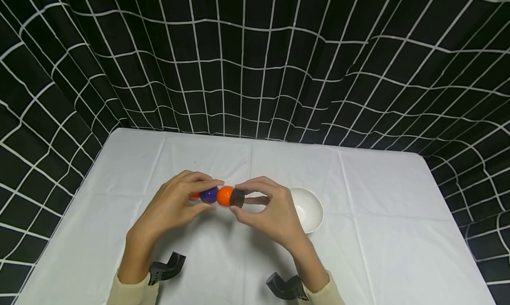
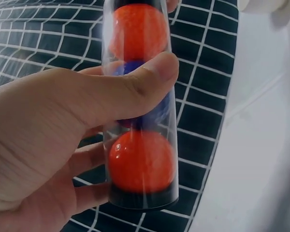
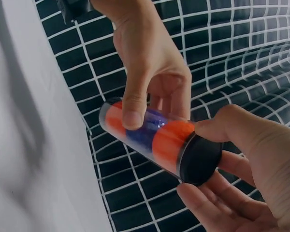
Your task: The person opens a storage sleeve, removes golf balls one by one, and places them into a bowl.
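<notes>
A clear plastic tube [image 2: 173, 125] with a dark cap [image 1: 237, 198] is held level above the table. Inside it, in a row, sit an orange ball [image 2: 142, 162], a blue ball [image 1: 209, 195] and another orange ball [image 1: 225, 196]. My left hand [image 1: 172, 204] grips the tube around its middle, thumb across the blue ball. At the other end, my right hand [image 1: 274, 210] pinches the dark cap between thumb and fingers. The right wrist view shows the cap [image 3: 200, 160] seated on the tube's end.
A white bowl [image 1: 308, 210] stands on the white-covered table [image 1: 398, 234], just behind my right hand and partly hidden by it. Dark curtains with a white grid [image 1: 255, 70] surround the table at the back and sides.
</notes>
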Action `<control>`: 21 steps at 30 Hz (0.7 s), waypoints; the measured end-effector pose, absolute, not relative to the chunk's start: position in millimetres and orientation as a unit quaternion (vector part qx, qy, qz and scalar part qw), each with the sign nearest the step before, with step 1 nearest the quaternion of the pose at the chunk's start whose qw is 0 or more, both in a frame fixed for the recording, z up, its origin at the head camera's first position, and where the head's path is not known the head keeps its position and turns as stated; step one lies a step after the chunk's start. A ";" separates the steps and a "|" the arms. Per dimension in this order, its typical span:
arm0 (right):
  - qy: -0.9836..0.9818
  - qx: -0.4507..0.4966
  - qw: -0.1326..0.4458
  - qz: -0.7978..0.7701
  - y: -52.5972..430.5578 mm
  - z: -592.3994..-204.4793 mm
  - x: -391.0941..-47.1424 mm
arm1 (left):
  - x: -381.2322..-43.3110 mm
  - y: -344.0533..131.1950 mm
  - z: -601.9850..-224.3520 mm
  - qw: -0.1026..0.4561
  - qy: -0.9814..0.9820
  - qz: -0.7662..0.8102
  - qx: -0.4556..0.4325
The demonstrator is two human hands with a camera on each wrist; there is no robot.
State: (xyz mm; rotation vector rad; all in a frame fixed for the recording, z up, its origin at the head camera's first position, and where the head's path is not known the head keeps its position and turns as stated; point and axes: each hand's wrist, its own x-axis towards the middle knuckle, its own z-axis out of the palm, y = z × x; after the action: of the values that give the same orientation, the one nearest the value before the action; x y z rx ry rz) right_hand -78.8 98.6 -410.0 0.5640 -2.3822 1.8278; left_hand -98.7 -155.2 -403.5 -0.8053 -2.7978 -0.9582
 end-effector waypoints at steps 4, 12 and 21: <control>-0.780 0.182 0.042 0.597 101.0 -409.1 -78.7 | -99.3 -153.1 -401.5 0.044 -0.913 -0.304 -0.269; -0.773 0.184 0.026 0.607 104.4 -407.9 -78.5 | -98.2 -151.8 -401.9 0.051 -0.913 -0.297 -0.274; -0.778 0.179 0.033 0.602 103.9 -407.0 -76.6 | -94.2 -150.5 -402.3 0.049 -0.917 -0.287 -0.271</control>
State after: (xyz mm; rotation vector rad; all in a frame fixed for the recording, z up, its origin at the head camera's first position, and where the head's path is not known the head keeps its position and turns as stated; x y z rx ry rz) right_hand -76.6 103.9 -407.0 0.5506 -2.3924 1.8516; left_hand -94.2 -150.5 -402.3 -0.8267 -2.7949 -0.8738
